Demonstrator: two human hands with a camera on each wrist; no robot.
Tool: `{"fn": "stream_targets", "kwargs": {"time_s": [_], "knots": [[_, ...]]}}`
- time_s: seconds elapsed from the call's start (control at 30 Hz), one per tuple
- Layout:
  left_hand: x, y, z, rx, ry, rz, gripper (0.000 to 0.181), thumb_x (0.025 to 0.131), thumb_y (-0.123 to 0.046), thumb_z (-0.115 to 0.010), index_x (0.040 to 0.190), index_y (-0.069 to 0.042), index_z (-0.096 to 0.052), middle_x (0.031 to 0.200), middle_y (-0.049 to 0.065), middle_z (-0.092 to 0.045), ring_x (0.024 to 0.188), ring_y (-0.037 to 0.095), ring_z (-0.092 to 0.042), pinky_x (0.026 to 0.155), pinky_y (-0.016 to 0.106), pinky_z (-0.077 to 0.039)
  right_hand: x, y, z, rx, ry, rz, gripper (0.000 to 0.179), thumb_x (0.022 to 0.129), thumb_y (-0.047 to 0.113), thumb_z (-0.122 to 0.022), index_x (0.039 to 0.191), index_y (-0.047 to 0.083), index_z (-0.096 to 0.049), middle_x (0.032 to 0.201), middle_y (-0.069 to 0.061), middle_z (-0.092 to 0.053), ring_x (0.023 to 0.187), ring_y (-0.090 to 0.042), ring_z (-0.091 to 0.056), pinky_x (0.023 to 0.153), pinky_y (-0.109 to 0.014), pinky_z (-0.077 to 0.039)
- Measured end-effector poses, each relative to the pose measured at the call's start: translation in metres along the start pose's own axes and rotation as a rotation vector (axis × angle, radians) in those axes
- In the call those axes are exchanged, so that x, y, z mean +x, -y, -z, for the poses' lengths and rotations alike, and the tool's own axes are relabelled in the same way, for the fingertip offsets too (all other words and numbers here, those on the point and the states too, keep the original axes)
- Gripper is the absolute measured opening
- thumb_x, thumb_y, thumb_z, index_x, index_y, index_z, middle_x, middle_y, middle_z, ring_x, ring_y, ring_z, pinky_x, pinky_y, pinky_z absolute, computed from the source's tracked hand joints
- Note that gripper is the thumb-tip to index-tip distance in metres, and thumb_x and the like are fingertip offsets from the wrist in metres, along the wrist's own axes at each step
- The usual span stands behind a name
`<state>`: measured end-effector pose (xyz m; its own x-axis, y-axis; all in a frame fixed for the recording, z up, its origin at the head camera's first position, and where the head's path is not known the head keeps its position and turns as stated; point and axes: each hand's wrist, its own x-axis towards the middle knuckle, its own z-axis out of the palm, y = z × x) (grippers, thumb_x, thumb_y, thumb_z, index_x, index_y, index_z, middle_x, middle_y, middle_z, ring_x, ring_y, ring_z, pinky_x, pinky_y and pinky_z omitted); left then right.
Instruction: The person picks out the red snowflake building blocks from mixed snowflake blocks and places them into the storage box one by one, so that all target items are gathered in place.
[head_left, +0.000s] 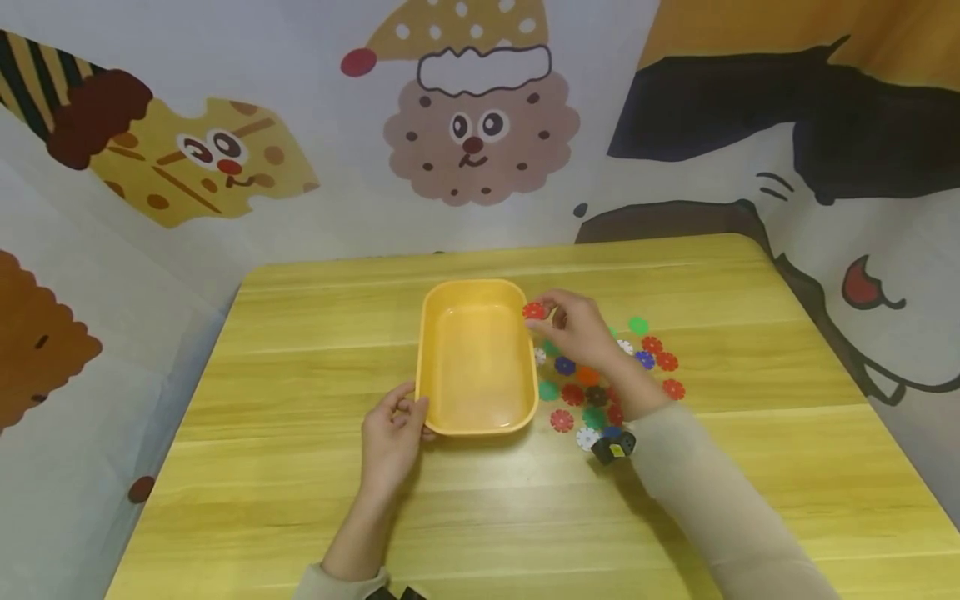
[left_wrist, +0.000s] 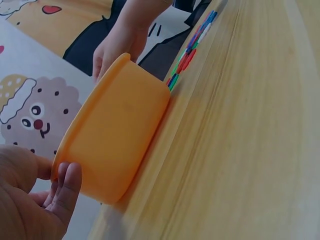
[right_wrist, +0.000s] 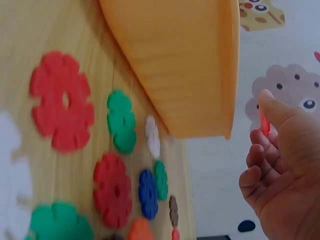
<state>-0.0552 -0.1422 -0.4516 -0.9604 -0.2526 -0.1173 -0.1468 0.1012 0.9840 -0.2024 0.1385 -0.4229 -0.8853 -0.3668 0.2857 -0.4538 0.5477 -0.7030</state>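
A yellow-orange plastic tray (head_left: 480, 427) stands on the table with nothing inside it. My left hand (head_left: 393, 429) pinches its rim at the near left corner, thumb on top and fingers below, as the left wrist view also shows. Between thumb and fingertips, my right hand (head_left: 581, 329) holds a red notched disc (head_left: 534, 311), like a snowflake building piece, beside the tray's right rim. In the right wrist view that red disc (right_wrist: 264, 123) appears edge-on. More discs lie flat to the right of the tray, among them a red one (right_wrist: 62, 101) and a blue one (right_wrist: 148, 194).
The loose discs, in red, green, blue, white, orange and brown, spread partly under my right forearm, near a white disc (head_left: 588, 439). The wooden table (head_left: 300, 467) ends at a wall hanging (head_left: 330, 225) with cartoon prints. A small black device (head_left: 613, 447) sits at my right wrist.
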Motion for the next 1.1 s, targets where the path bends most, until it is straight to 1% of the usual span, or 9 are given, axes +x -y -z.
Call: {"fn": "stream_targets", "kwargs": {"time_s": [0.27, 0.47, 0.67, 0.7, 0.77, 0.83, 0.93, 1.0, 1.1], "knots": [[0.002, 0.002, 0.005, 0.004, 0.005, -0.024, 0.038, 0.099, -0.004, -0.063, 0.134, 0.008, -0.057, 0.092, 0.016, -0.056, 0.064, 0.018, -0.068, 0.060, 0.032, -0.062, 0.009, 0.015, -0.014, 0.013, 0.036, 0.047, 0.039, 0.090, 0.018, -0.079, 0.120, -0.005, -0.067, 0.094, -0.010, -0.066, 0.067, -0.017, -0.057, 0.055, -0.025, -0.049], [0.002, 0.000, 0.009, 0.009, -0.012, -0.010, 0.037, 0.098, -0.003, -0.063, 0.134, 0.007, -0.058, 0.092, 0.015, -0.056, 0.064, 0.017, -0.067, 0.060, 0.032, -0.061, 0.015, 0.018, -0.026, 0.026, 0.062, 0.071, 0.036, 0.090, 0.017, -0.079, 0.118, -0.003, -0.067, 0.089, -0.008, -0.063, 0.066, -0.016, -0.056, 0.057, -0.026, -0.051], [0.003, 0.001, 0.010, 0.008, -0.019, -0.002, 0.036, 0.098, -0.003, -0.063, 0.133, 0.006, -0.059, 0.091, 0.014, -0.056, 0.062, 0.017, -0.066, 0.057, 0.031, -0.061, 0.021, 0.026, -0.035, -0.002, 0.076, 0.065, 0.036, 0.091, 0.019, -0.079, 0.118, -0.002, -0.067, 0.090, -0.008, -0.062, 0.061, -0.016, -0.050, 0.052, -0.024, -0.044], [0.003, 0.001, 0.011, 0.013, -0.018, -0.001, 0.036, 0.098, -0.003, -0.063, 0.133, 0.005, -0.059, 0.092, 0.014, -0.056, 0.062, 0.016, -0.065, 0.056, 0.030, -0.060, 0.022, 0.028, -0.037, -0.006, 0.080, 0.067, 0.037, 0.091, 0.020, -0.078, 0.118, -0.002, -0.067, 0.090, -0.008, -0.062, 0.060, -0.016, -0.048, 0.052, -0.024, -0.042], [0.003, 0.001, 0.012, 0.046, -0.016, -0.005, 0.036, 0.099, -0.006, -0.064, 0.133, 0.003, -0.060, 0.093, 0.013, -0.056, 0.059, 0.013, -0.061, 0.051, 0.026, -0.056, 0.026, 0.031, -0.039, -0.011, 0.092, 0.065, 0.037, 0.091, 0.021, -0.078, 0.119, -0.001, -0.068, 0.092, -0.007, -0.062, 0.060, -0.017, -0.048, 0.052, -0.024, -0.041], [0.003, 0.002, 0.012, 0.085, -0.012, -0.015, 0.037, 0.099, -0.009, -0.064, 0.135, 0.001, -0.060, 0.094, 0.012, -0.057, 0.055, 0.010, -0.056, 0.047, 0.022, -0.050, 0.029, 0.034, -0.041, -0.020, 0.102, 0.067, 0.037, 0.092, 0.022, -0.077, 0.119, 0.000, -0.068, 0.093, -0.007, -0.062, 0.061, -0.017, -0.049, 0.053, -0.025, -0.043], [0.003, 0.002, 0.013, 0.133, -0.008, -0.038, 0.041, 0.100, -0.012, -0.064, 0.139, -0.002, -0.058, 0.094, 0.012, -0.059, 0.051, 0.007, -0.049, 0.044, 0.019, -0.043, 0.034, 0.037, -0.044, -0.035, 0.116, 0.078, 0.037, 0.093, 0.023, -0.076, 0.120, 0.000, -0.067, 0.093, -0.007, -0.062, 0.064, -0.017, -0.051, 0.057, -0.027, -0.046], [0.003, 0.002, 0.013, 0.140, -0.008, -0.046, 0.042, 0.100, -0.012, -0.064, 0.141, -0.003, -0.058, 0.094, 0.012, -0.059, 0.049, 0.006, -0.047, 0.044, 0.019, -0.042, 0.038, 0.039, -0.046, -0.044, 0.130, 0.083, 0.038, 0.093, 0.024, -0.076, 0.121, 0.000, -0.067, 0.094, -0.007, -0.063, 0.065, -0.016, -0.052, 0.058, -0.028, -0.048], [0.002, 0.002, 0.014, 0.139, -0.014, -0.053, 0.042, 0.100, -0.011, -0.064, 0.141, -0.003, -0.058, 0.093, 0.011, -0.059, 0.048, 0.006, -0.047, 0.044, 0.019, -0.044, 0.043, 0.040, -0.050, -0.044, 0.161, 0.083, 0.040, 0.094, 0.026, -0.075, 0.123, 0.000, -0.066, 0.096, -0.008, -0.064, 0.066, -0.015, -0.055, 0.060, -0.028, -0.050]]}}
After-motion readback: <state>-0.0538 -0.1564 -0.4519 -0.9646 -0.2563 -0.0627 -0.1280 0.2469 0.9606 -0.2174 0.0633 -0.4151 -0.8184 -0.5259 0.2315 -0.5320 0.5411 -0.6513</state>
